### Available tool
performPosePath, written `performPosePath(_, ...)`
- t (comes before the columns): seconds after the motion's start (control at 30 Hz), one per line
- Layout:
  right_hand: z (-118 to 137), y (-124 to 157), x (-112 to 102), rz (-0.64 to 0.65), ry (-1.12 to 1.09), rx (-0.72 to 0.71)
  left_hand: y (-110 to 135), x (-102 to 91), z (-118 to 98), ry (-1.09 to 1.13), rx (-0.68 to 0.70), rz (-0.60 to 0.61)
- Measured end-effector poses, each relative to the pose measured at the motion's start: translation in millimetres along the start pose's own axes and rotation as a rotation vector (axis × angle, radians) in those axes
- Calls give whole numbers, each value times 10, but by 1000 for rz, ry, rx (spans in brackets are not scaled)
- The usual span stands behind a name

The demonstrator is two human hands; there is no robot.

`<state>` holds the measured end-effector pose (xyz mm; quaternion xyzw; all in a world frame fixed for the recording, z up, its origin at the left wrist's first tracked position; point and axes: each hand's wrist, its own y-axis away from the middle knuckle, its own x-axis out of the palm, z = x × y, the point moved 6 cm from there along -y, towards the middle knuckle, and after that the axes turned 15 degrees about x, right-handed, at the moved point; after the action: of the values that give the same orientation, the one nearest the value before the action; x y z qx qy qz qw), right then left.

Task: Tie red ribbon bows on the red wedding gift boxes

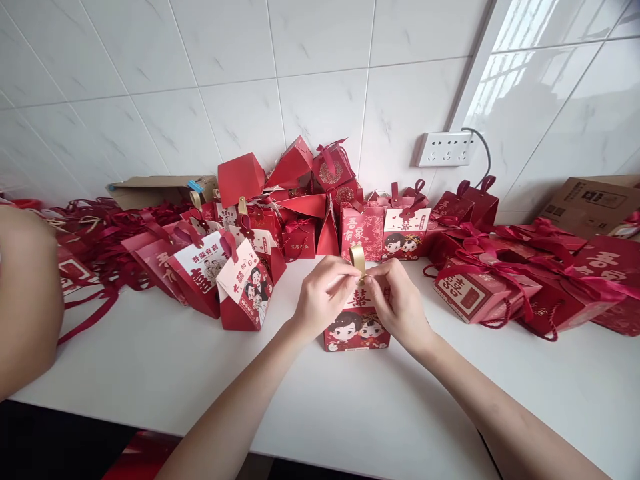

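A small red gift box (pixel 356 327) printed with a cartoon couple stands on the white table (pixel 350 413) in front of me. A gold ribbon loop (pixel 357 257) rises from its top. My left hand (pixel 323 297) pinches the ribbon at the box's top from the left. From the right, my right hand (pixel 397 303) pinches the same ribbon, fingertips meeting my left hand's above the box. Both hands are closed on the ribbon.
Many red gift boxes with ribbons are heaped along the wall: a pile at the back centre (pixel 295 193), a row at the right (pixel 505 280) and at the left (pixel 210 273). Cardboard cartons sit at back left (pixel 150 190) and right (pixel 590 203). Another person's arm (pixel 25 300) is at the left edge.
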<state>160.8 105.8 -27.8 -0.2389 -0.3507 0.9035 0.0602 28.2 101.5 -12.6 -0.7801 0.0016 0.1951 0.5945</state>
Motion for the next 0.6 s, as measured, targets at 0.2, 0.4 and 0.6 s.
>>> performPosePath(0.2, 14, 25, 6, -9, 16, -29, -50, -2, -55, -40, 103, 71)
performPosePath(0.4, 22, 37, 5, -13, 1, -36, -56, -6, -21, 27, 0, 123)
performPosePath(0.6, 48, 29, -13, -20, 12, -38, -23, 11, 12, 86, -53, 98)
